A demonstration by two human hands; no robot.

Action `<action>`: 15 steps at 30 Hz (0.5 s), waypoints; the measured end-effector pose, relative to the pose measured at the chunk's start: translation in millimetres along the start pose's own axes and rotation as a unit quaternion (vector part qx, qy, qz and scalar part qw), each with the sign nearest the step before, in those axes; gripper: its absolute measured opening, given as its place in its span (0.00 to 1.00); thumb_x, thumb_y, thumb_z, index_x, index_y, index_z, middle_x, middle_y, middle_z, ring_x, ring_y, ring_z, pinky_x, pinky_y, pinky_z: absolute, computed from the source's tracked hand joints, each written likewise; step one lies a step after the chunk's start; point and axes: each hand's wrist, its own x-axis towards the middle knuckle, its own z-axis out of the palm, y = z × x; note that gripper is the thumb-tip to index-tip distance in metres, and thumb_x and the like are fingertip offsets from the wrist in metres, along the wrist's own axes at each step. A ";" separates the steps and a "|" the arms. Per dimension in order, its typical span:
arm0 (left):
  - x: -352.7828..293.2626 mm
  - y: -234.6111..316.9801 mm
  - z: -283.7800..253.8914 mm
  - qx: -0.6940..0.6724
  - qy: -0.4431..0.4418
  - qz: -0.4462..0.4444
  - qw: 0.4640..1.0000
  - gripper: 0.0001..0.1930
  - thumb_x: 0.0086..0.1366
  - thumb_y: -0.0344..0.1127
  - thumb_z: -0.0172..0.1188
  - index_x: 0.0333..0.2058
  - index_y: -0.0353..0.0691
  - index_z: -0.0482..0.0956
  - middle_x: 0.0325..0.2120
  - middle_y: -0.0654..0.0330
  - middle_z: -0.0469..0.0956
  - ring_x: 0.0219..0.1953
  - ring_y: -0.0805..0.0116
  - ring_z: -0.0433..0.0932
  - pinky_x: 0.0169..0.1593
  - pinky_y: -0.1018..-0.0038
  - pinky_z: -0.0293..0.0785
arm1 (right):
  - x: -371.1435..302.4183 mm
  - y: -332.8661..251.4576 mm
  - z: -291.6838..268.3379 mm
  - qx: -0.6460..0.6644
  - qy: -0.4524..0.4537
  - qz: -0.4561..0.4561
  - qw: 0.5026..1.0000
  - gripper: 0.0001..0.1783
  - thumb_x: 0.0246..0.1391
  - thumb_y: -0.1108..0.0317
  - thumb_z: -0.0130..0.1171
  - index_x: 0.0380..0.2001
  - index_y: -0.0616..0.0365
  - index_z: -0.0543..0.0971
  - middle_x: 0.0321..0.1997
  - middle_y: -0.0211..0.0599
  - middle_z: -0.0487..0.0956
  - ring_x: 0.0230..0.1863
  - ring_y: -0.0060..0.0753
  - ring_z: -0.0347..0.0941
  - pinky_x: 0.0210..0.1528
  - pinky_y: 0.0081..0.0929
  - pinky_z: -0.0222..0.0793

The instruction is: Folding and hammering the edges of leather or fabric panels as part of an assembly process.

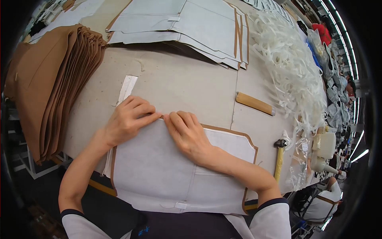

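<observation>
A panel (155, 167) with a white backing and brown borders lies in front of me, its near end reaching over the table's edge toward my body. My left hand (129, 121) pinches the panel's far edge near its left corner, thumb and fingertips together. Close beside it, the bent fingers of my right hand (187, 135) press and pinch the same brown border. The fingertips of both hands almost meet there. My right forearm crosses over the panel's right half and hides part of it. A small white tab (180, 206) sits near the panel's close edge.
Brown pieces (59, 79) hang folded at the left. Similar white panels (179, 24) are stacked at the back. A heap of translucent strips (286, 59), a brown-wrapped bar (254, 103), a yellow-handled hammer (279, 159) and a white bottle (324, 145) are on the right. Another person (322, 203) is beyond.
</observation>
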 end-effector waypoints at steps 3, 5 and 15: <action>0.3 -0.3 -1.3 0.007 -0.012 0.014 1.000 0.16 0.53 0.26 0.65 0.42 0.39 0.88 0.38 0.63 0.82 0.43 0.61 0.81 0.49 0.66 0.79 | -10.0 6.0 -14.6 0.012 0.001 0.010 1.000 0.29 0.47 0.80 0.63 0.56 0.78 0.77 0.53 0.50 0.75 0.55 0.49 0.74 0.55 0.42 0.74; 0.5 1.2 -2.3 0.011 -0.020 0.014 1.000 0.16 0.54 0.27 0.65 0.43 0.39 0.87 0.39 0.63 0.82 0.43 0.61 0.81 0.49 0.66 0.79 | -20.2 9.6 -26.7 0.018 0.002 0.032 0.999 0.30 0.43 0.82 0.64 0.55 0.75 0.79 0.53 0.48 0.76 0.53 0.49 0.75 0.53 0.41 0.75; -3.0 6.9 0.1 -0.028 -0.026 -0.033 0.999 0.20 0.51 0.20 0.64 0.45 0.37 0.87 0.40 0.59 0.80 0.44 0.57 0.78 0.47 0.64 0.78 | -53.1 23.8 -50.6 0.020 -0.009 0.045 0.999 0.29 0.42 0.80 0.63 0.53 0.75 0.80 0.52 0.49 0.76 0.52 0.49 0.76 0.52 0.42 0.74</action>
